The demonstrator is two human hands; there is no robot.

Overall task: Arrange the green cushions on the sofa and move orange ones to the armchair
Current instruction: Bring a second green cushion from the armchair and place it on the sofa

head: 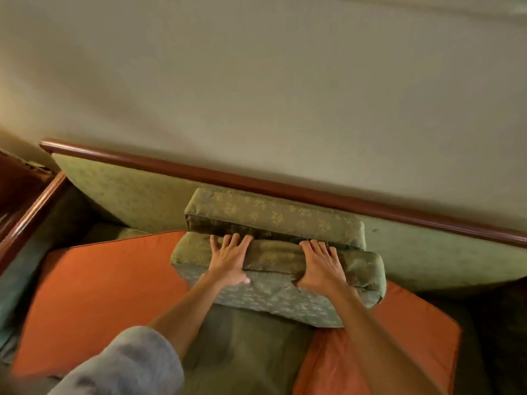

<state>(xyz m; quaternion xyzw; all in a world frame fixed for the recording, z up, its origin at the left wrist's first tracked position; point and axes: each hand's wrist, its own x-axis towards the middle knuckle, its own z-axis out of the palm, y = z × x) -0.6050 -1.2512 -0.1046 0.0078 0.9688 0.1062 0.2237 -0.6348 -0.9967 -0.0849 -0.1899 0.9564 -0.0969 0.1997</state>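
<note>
Two green patterned cushions stand on edge on the sofa seat. The rear green cushion [273, 216] leans against the sofa back [137, 195]. In front of it, the front green cushion [279, 295] is gripped along its top edge by both hands. My left hand [229, 259] lies over its left part, fingers over the top, thumb on the near face. My right hand [322, 265] holds its right part the same way. An orange cushion [99, 295] lies flat on the seat at the left, and another orange cushion [399, 332] lies at the right.
A dark wooden rail [285, 189] runs along the top of the sofa back, with a plain wall [256, 81] behind. A wooden armrest [31, 215] frames the left end. Green seat upholstery [245, 346] shows between the orange cushions.
</note>
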